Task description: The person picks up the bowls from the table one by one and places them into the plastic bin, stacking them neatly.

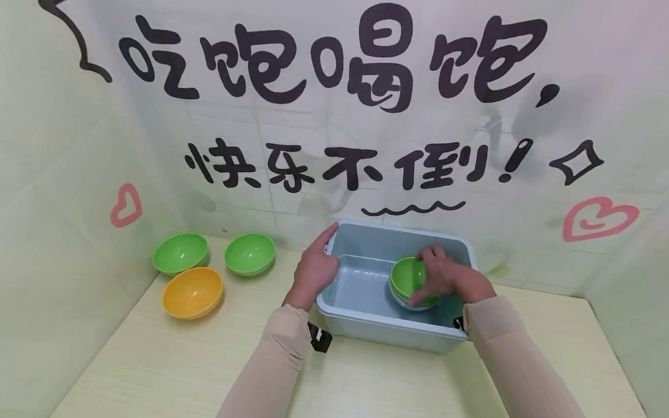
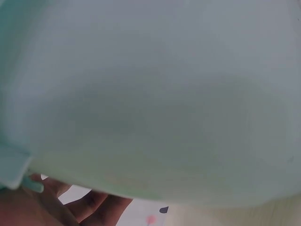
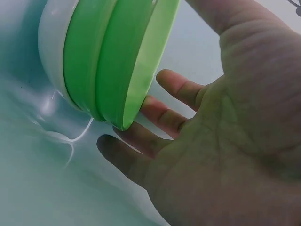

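A pale blue plastic bin [image 1: 390, 325] stands on the table near the back wall. My left hand [image 1: 316, 272] grips its left rim, thumb toward the inside; in the left wrist view the bin's wall [image 2: 164, 108] hides most of that hand. Inside the bin, toward the right, sits a stack of bowls: green bowls [image 1: 407, 275] nested in a whitish bowl [image 3: 52, 52] at the bottom. My right hand [image 1: 442, 273] reaches over the stack with fingers spread. Its fingertips [image 3: 149, 103] are at the upper green bowl's rim, and the palm stays apart from it.
Left of the bin, two green bowls, one at the far left [image 1: 180, 253] and one nearer the bin [image 1: 250, 255], stand on the table [image 1: 143, 364]. An orange bowl [image 1: 191, 293] is in front of them. Printed wall sheets [image 1: 329, 124] enclose the back and sides.
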{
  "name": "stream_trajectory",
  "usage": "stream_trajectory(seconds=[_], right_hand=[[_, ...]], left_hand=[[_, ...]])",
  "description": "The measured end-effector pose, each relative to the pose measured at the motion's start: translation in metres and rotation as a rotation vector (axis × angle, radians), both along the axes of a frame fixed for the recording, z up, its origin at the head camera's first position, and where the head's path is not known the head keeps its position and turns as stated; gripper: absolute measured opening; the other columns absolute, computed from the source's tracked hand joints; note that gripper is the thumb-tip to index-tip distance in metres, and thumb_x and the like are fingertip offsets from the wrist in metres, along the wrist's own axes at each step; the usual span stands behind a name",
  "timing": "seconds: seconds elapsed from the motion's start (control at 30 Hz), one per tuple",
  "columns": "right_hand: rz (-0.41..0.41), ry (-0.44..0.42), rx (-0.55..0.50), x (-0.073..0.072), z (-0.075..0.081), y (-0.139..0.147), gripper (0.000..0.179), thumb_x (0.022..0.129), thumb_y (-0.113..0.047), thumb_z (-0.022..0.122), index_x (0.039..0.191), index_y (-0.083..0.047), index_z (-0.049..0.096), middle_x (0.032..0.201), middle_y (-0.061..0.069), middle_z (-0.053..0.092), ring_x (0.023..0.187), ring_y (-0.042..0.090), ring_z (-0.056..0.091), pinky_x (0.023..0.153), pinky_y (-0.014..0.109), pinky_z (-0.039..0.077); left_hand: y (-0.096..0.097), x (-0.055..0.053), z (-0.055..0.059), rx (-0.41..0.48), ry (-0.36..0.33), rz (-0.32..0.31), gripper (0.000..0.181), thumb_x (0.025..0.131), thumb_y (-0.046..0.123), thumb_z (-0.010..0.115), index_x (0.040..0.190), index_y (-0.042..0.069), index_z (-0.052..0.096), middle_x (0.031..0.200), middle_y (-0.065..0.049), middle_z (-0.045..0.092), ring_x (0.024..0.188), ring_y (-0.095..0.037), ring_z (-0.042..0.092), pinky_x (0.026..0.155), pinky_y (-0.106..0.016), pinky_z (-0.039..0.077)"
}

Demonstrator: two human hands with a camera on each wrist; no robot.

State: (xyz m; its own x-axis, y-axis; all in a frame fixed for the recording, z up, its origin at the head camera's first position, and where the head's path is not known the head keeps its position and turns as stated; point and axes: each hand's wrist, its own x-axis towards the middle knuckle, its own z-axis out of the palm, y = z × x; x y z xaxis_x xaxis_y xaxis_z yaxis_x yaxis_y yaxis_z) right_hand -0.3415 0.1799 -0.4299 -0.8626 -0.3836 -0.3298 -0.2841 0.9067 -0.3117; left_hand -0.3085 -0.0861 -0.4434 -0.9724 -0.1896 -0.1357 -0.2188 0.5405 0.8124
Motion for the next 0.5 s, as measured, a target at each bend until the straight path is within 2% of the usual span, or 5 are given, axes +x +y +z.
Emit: stream_trajectory(seconds=[0.1, 0.4, 0.5], right_hand=[[-0.004, 0.014, 0.018, 0.0002, 0.0003, -0.0001, 0.100, 0.069, -0.048, 0.091, 0.140, 0.001, 0.042, 0.128, 0.026, 0.044, 0.110, 0.038, 0.049, 0.100, 0.054, 0.047], [-0.018, 0.003, 0.024, 0.0004, 0.0005, -0.0016, 0.098, 0.070, -0.048, 0.090, 0.140, 0.000, 0.042, 0.132, 0.027, 0.041, 0.113, 0.039, 0.048, 0.102, 0.056, 0.046], [-0.018, -0.001, 0.026, 0.0009, 0.0009, -0.0022, 0.098, 0.070, -0.048, 0.090, 0.141, 0.000, 0.042, 0.132, 0.027, 0.041, 0.113, 0.039, 0.048, 0.102, 0.057, 0.046]], left_hand=[[0.0001, 0.0001, 0.0002, -0.004, 0.007, 0.000, 0.079, 0.087, 0.009, 0.046, 0.155, 0.049, 0.035, 0.159, 0.001, 0.048, 0.087, -0.029, 0.060, 0.061, -0.035, 0.041], [0.0011, 0.0001, -0.0024, 0.007, 0.027, -0.004, 0.077, 0.089, 0.009, 0.046, 0.155, 0.047, 0.036, 0.161, 0.002, 0.045, 0.109, -0.030, 0.060, 0.066, -0.034, 0.042], [0.0004, 0.0011, -0.0029, 0.008, 0.042, -0.008, 0.077, 0.088, 0.008, 0.047, 0.155, 0.045, 0.037, 0.162, 0.001, 0.044, 0.114, -0.030, 0.060, 0.072, -0.038, 0.047]])
